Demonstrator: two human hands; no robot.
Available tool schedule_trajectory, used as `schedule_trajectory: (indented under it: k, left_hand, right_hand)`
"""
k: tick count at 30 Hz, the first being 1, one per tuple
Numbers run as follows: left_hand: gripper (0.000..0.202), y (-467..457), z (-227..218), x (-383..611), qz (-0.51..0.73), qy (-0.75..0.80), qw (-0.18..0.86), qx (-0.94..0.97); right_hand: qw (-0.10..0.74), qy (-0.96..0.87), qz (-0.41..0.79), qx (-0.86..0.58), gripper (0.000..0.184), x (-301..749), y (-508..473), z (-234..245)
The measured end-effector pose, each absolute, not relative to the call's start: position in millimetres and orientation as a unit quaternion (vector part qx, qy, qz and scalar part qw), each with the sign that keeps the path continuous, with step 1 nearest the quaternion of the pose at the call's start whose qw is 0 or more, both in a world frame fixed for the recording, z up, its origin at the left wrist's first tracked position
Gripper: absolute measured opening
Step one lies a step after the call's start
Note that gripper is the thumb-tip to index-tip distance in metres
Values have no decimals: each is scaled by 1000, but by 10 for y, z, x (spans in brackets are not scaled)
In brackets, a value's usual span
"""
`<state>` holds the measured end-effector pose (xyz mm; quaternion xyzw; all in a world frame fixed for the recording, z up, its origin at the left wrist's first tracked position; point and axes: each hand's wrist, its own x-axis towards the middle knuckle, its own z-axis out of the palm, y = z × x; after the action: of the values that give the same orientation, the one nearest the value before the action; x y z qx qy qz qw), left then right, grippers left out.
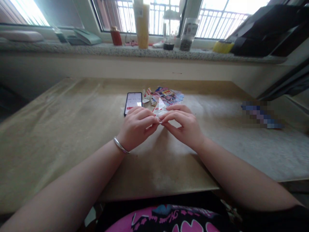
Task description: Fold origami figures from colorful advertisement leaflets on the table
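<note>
Both hands meet over the middle of the beige table (60, 135). My left hand (137, 127), with a silver bracelet on the wrist, pinches the near edge of a small folded piece of printed paper (159, 109). My right hand (184, 124) pinches the same paper from the other side, fingertips touching those of the left. The paper's white and red point sticks up behind the fingers.
A phone (133, 102) with a lit screen lies just beyond my left hand. Colourful printed paper scraps (167, 95) lie behind the hands. A blurred-out object (262, 115) rests at the right. The windowsill holds a yellow bottle (142, 24), a red jar (116, 36) and other containers.
</note>
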<state>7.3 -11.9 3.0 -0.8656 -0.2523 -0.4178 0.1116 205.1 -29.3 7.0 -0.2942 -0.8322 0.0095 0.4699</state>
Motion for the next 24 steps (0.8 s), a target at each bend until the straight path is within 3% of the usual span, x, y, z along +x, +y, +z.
schedule_trajectory:
  k: [15, 24]
  left_hand:
    - [11, -109, 8, 72, -388, -270, 126, -872]
    - [16, -193, 94, 92, -349, -273, 196, -875]
  right_hand:
    - [462, -839, -8, -287, 6, 2066, -281, 77]
    - [458, -844, -36, -278, 6, 2046, -282, 70]
